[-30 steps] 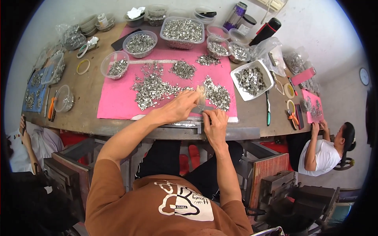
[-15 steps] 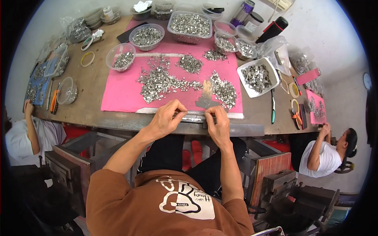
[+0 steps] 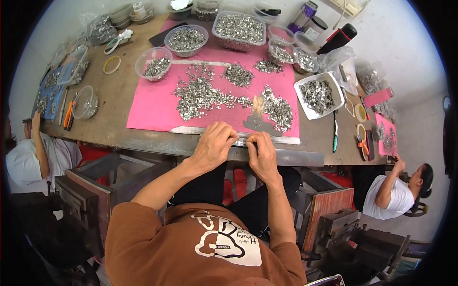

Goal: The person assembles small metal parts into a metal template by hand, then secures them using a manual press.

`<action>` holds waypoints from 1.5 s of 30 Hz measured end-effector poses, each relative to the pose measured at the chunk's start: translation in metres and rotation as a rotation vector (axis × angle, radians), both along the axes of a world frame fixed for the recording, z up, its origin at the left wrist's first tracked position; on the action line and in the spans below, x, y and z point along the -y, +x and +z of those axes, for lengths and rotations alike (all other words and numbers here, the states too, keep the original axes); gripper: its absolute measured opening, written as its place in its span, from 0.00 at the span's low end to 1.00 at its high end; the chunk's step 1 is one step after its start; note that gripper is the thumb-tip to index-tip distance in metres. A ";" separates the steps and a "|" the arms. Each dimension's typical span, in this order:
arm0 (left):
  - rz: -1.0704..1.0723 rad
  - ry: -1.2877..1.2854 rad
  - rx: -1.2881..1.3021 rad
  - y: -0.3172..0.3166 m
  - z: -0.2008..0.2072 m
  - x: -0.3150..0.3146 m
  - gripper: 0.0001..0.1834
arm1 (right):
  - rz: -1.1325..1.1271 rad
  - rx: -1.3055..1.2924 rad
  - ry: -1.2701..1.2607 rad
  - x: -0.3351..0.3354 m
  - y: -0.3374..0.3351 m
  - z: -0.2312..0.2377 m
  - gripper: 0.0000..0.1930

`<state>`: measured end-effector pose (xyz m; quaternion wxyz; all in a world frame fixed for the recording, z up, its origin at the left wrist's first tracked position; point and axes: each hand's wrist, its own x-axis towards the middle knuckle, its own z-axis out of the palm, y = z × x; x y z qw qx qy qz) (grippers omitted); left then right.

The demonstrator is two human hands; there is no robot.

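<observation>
The table [image 3: 107,90] is spreading out before me, and on it the pink mat [image 3: 160,112] is lying with its pale lower border toward me. A broad heap of silver pieces [image 3: 195,97] is covering the mat's middle, loose and bright. Behind it a clear rectangular tub [image 3: 237,45] is holding similar pieces, nearly to its rim. Right of the mat, a white tray [image 3: 317,113] is carrying larger-looking, darker pieces.

My left hand [image 3: 214,145] and right hand [image 3: 264,152] are meeting, almost, at the near edge of the mat. My left grip is bunching thumb and fingers together; my right grip is bending thumb and forefinger close. Whether either is pinching a piece, I cannot tell, for anything there is too small to make out.

A clear round bowl [image 3: 188,54], left of the rectangular tub, is brimming with small pieces. At the mat's upper left corner a clear tub [image 3: 143,59] is holding fewer. Toward the upper right, a front small tub [image 3: 280,62] and a rear small tub [image 3: 307,70] are standing side by side, both containing pieces.

Just beyond my right fingertips a grey metal plate [image 3: 260,125] is lying on the mat, left of a smaller heap [image 3: 279,112]. Between my fingertips a shiny bit of metal [image 3: 242,142] is showing at the edge.
</observation>
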<state>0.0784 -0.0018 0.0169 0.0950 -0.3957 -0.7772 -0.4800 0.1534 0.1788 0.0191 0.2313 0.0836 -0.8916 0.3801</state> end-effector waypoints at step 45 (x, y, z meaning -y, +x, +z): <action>0.116 -0.096 -0.170 0.021 -0.012 0.004 0.22 | -0.223 -0.013 0.276 -0.038 -0.034 -0.010 0.05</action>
